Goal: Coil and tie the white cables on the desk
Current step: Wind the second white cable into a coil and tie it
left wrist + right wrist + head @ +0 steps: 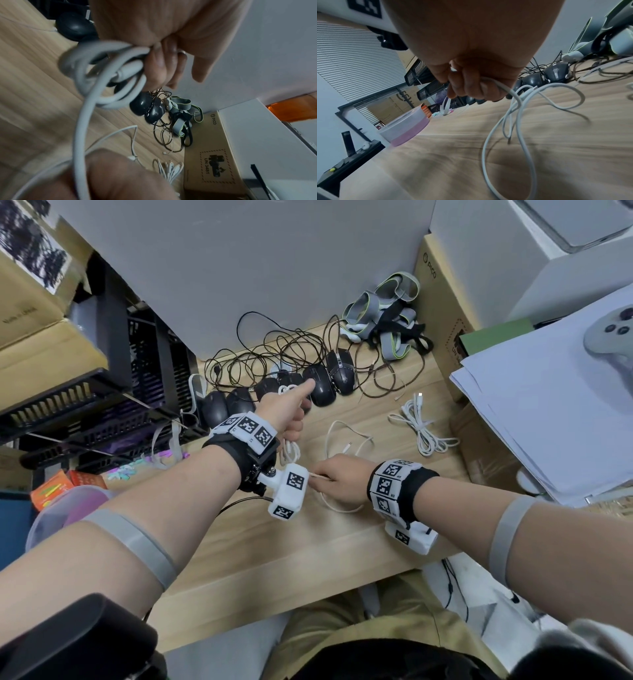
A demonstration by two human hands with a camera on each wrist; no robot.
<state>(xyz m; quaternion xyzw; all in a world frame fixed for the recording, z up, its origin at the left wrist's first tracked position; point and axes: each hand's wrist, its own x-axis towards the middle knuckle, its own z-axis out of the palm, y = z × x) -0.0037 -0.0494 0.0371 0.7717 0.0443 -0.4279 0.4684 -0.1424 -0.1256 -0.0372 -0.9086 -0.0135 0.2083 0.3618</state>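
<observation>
My left hand (pixel 287 412) is raised over the wooden desk (pixel 274 559) and grips a small coil of white cable (pixel 106 75), with the index finger stretched out. Its loops hang under the fist (pixel 289 451). From the coil a strand runs down to my right hand (pixel 342 477), whose fingers (pixel 467 86) are curled round it. The cable's loose tail (pixel 346 436) loops on the desk beyond and under the right hand (pixel 527 121). A second white cable (pixel 421 426) lies bunched to the right, untouched.
A row of black mice (pixel 322 385) with tangled dark cords (pixel 274 350) lies behind the hands. Grey straps (pixel 387 316) and a cardboard box (pixel 442 313) stand at the back right, a paper stack (pixel 548 412) at right, black trays (pixel 102 392) and a plastic tub (pixel 406 128) at left.
</observation>
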